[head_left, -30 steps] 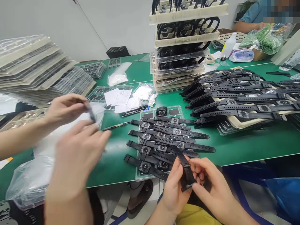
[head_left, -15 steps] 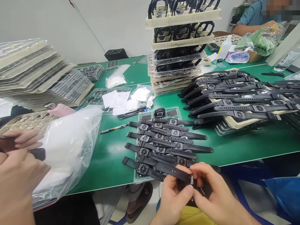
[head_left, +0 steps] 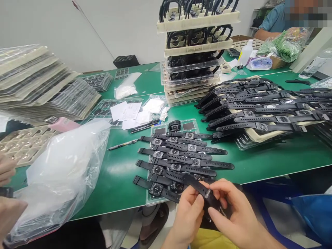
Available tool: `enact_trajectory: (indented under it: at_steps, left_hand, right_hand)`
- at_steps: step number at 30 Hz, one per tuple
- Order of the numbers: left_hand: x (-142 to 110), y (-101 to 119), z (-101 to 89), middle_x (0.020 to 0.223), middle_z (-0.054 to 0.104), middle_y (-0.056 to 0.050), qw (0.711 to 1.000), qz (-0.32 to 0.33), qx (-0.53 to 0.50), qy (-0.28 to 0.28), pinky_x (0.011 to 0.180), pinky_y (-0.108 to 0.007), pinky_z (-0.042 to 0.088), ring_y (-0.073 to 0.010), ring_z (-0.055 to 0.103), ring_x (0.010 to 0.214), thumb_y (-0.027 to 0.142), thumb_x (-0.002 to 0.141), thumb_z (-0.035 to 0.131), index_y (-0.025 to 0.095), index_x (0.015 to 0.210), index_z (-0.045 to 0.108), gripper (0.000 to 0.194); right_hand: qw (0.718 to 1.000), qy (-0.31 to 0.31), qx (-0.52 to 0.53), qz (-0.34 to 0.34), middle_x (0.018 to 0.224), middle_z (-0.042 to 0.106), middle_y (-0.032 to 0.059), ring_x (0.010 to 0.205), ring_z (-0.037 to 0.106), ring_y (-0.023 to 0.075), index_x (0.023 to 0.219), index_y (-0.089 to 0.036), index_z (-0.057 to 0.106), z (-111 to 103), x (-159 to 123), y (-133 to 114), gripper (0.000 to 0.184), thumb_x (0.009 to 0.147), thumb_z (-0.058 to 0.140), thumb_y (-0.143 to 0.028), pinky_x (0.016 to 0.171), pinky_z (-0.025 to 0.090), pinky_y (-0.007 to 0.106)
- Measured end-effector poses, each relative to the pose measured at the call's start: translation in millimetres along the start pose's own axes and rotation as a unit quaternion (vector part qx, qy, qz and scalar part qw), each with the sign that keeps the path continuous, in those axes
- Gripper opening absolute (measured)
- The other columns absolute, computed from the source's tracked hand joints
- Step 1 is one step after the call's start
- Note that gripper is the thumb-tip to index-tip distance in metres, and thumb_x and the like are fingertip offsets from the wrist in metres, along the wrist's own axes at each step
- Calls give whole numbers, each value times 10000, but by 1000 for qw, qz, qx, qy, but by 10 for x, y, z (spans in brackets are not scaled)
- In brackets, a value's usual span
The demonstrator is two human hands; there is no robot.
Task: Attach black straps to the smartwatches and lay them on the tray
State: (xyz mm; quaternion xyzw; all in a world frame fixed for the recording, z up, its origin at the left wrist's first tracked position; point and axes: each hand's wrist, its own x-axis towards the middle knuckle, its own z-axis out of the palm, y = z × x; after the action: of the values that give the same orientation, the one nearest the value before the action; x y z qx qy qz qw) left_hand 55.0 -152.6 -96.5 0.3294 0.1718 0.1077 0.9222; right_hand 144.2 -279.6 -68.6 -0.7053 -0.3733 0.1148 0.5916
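Observation:
Below the table's near edge, my left hand [head_left: 188,216] and my right hand [head_left: 230,211] both pinch one black watch strap [head_left: 201,189] with a metal buckle. The strap lies slanting between my fingertips. Just beyond my hands, a clear tray [head_left: 153,200] carries several black watches [head_left: 178,155] laid in rows, faces down.
A co-worker's hands [head_left: 7,193] show at the left edge beside a clear plastic bag [head_left: 62,173]. Stacked trays [head_left: 197,52] stand at the back. A large pile of watches [head_left: 261,107] fills the right. Papers, pens and tray stacks [head_left: 41,83] lie to the left.
I have turned the strap between my fingers, from level to slanting. The co-worker's hands have drawn back left and mostly left the view.

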Motion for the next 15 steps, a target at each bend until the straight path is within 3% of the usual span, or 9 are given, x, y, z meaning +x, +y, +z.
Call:
enact_trajectory:
  at_steps: [4,7,11,15]
  left_hand:
    - [-11,2,-32,961,738,-21,995,80,19,-47,864,-230,546,-162,722,949,302,879,885,271,1249,672,429]
    - [-48,6,-62,1011,733,-8,994,46,30,-96,847,-245,601,-170,751,949,227,896,863,331,1321,586,517]
    - [-98,38,-31,1015,694,-6,994,-20,83,-68,657,-168,615,-102,707,753,220,909,845,273,1222,592,406]
    - [-90,62,13,961,689,2,992,-40,109,-53,598,-134,610,-75,662,699,250,876,880,234,1152,611,386]
  right_hand:
    - [999,17,41,3,921,577,-24,740,558,132,1249,-341,580,-52,-66,109,483,843,573,-78,674,528,177]
    - [999,-11,51,11,1033,573,15,886,602,151,1383,-329,544,-153,-122,201,488,945,543,-115,818,570,203]
    - [995,-74,-11,-71,1370,563,79,1255,555,219,1533,-308,499,-248,-45,209,543,1012,616,-209,1065,509,291]
    - [992,-75,-19,-95,1142,676,0,1040,613,143,1493,-360,571,-234,61,196,474,1082,530,-129,950,501,228]
